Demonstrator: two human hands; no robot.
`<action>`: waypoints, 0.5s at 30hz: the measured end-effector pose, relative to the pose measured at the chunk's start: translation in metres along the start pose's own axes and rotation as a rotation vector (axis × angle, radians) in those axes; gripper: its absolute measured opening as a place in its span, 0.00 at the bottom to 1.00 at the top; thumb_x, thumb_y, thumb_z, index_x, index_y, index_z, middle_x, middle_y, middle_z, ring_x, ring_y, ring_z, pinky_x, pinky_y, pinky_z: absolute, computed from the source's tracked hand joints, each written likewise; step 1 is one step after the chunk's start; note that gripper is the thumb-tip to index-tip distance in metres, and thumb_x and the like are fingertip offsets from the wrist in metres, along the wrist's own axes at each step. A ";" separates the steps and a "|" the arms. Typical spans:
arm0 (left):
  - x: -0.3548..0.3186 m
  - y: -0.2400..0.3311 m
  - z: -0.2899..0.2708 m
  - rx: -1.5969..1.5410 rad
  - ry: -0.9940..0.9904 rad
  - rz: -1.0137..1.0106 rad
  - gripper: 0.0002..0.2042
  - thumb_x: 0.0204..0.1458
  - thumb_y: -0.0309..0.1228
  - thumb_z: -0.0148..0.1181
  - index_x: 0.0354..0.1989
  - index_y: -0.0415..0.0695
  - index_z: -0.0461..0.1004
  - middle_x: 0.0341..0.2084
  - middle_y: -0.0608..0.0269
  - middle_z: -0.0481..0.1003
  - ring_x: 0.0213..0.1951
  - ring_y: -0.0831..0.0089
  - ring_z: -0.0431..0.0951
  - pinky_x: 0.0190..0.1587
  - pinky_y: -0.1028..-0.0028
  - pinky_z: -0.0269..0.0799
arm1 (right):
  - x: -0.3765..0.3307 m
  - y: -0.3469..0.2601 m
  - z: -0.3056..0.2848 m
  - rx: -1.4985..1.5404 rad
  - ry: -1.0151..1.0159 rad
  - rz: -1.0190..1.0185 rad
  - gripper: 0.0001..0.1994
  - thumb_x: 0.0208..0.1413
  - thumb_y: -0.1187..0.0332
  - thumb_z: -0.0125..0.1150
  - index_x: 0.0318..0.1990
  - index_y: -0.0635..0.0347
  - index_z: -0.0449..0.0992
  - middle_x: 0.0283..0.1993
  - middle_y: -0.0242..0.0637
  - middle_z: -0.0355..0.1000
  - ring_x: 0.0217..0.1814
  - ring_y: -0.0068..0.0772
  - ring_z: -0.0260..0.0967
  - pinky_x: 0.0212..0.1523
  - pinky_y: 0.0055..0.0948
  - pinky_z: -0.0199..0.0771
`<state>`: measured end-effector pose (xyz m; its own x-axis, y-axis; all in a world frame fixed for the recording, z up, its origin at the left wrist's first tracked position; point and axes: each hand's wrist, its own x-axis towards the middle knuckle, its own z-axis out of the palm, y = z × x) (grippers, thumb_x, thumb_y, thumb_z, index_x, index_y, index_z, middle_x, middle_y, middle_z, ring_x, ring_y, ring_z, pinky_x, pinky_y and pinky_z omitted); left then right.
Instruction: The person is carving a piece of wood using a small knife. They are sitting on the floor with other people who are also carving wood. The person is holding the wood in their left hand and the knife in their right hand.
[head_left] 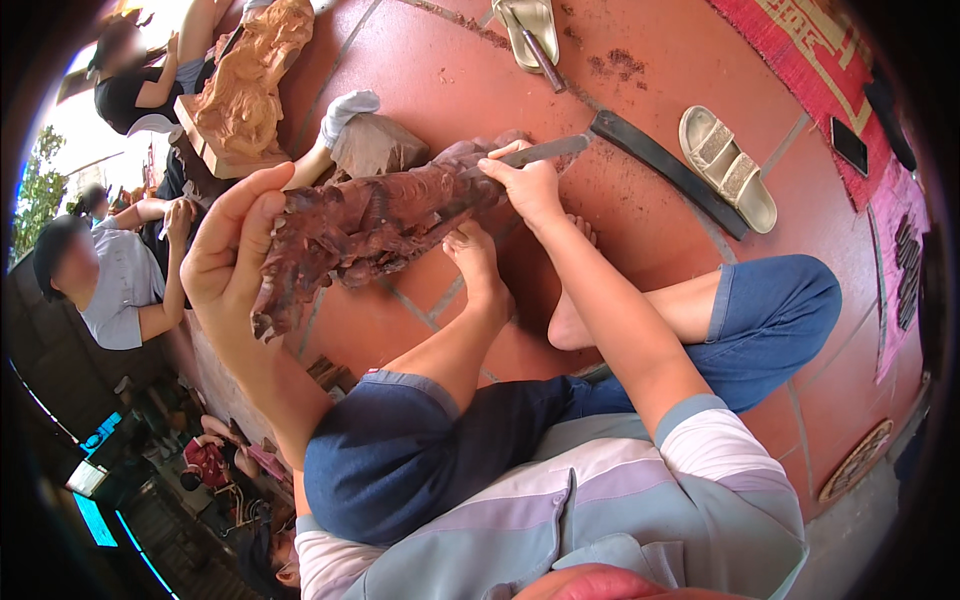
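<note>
A long reddish-brown wood carving [375,222] with deep, knobbly relief lies slantwise above my feet. Its near left end is gripped by my left hand [232,235], thumb against the edge and fingers around the back. My right hand [530,190] is closed round a flat grey metal tool [548,151] with a rounded end, resting against the far right part of the carving. The tool's other end is hidden by the hand and the wood, so I cannot tell its exact kind. Behind the carving stands a rough wooden block [378,146].
A dark flat bar [665,172] lies on the red tiles beside a sandal [727,165]; another sandal [525,35] has a handled tool [543,62] across it. A phone [849,147] rests on a red mat. A larger pale carving [245,85] stands at upper left, near seated people.
</note>
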<state>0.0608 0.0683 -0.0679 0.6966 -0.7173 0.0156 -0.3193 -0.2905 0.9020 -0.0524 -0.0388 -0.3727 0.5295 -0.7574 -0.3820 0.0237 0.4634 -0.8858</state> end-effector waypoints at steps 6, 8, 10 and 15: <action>0.003 -0.002 0.001 0.026 0.002 0.011 0.10 0.55 0.19 0.54 0.45 0.30 0.74 0.38 0.59 0.77 0.39 0.82 0.74 0.43 0.85 0.67 | -0.003 -0.006 0.002 -0.014 0.011 -0.023 0.07 0.44 0.73 0.69 0.29 0.61 0.76 0.27 0.29 0.72 0.30 0.18 0.67 0.36 0.20 0.67; 0.004 0.001 0.000 -0.033 0.002 -0.034 0.10 0.55 0.19 0.55 0.44 0.30 0.74 0.38 0.59 0.77 0.40 0.81 0.74 0.45 0.84 0.67 | -0.003 -0.014 0.002 -0.053 0.043 -0.008 0.06 0.45 0.74 0.68 0.28 0.62 0.75 0.27 0.29 0.72 0.30 0.18 0.68 0.35 0.20 0.68; 0.004 0.000 -0.001 0.063 -0.008 -0.013 0.10 0.54 0.18 0.55 0.44 0.30 0.75 0.38 0.59 0.77 0.40 0.81 0.74 0.45 0.84 0.66 | 0.005 0.000 -0.005 0.099 0.079 -0.012 0.06 0.46 0.75 0.67 0.28 0.61 0.75 0.28 0.30 0.73 0.31 0.19 0.69 0.36 0.19 0.68; 0.004 0.009 0.008 0.038 -0.011 -0.027 0.09 0.54 0.18 0.55 0.43 0.31 0.75 0.36 0.61 0.77 0.39 0.81 0.73 0.45 0.83 0.67 | -0.006 0.002 0.005 0.165 0.034 0.086 0.07 0.45 0.76 0.67 0.30 0.61 0.74 0.29 0.31 0.73 0.32 0.20 0.70 0.37 0.20 0.69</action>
<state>0.0552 0.0579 -0.0635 0.6980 -0.7159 -0.0135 -0.3248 -0.3334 0.8851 -0.0519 -0.0311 -0.3705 0.5069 -0.7253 -0.4659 0.1195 0.5944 -0.7952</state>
